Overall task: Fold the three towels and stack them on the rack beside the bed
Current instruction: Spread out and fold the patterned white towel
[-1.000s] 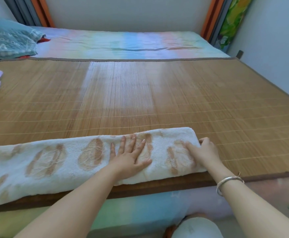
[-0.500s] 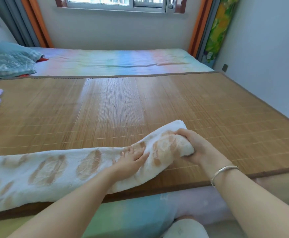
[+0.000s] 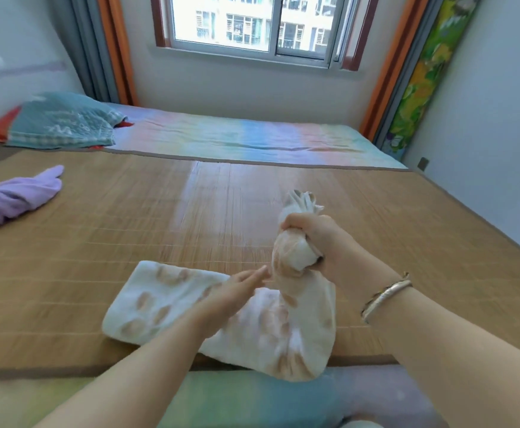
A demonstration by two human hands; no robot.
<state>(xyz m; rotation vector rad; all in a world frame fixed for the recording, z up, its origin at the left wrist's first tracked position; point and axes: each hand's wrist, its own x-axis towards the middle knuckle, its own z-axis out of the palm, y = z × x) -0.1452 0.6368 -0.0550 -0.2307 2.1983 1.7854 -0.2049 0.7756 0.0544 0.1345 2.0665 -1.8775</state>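
Observation:
A white towel with brown leaf prints (image 3: 166, 301) lies folded lengthwise near the front edge of the bamboo mat (image 3: 129, 230). My right hand (image 3: 317, 242) grips its bunched right end and holds it lifted above the mat. My left hand (image 3: 237, 288), fingers straight and blurred, rests on the towel's middle just left of the raised part. A purple towel (image 3: 14, 196) lies crumpled at the mat's left edge. No rack is in view.
A teal pillow (image 3: 61, 122) sits at the far left on the rainbow bedsheet (image 3: 237, 140) beyond the mat. A window (image 3: 252, 23) with orange curtains is behind. A wall (image 3: 499, 118) runs along the bed's right side.
My right hand gripped the towel's right end and lifted it up and leftward; the towel now looks much shorter. My left hand slid on the middle. The camera tilted up.

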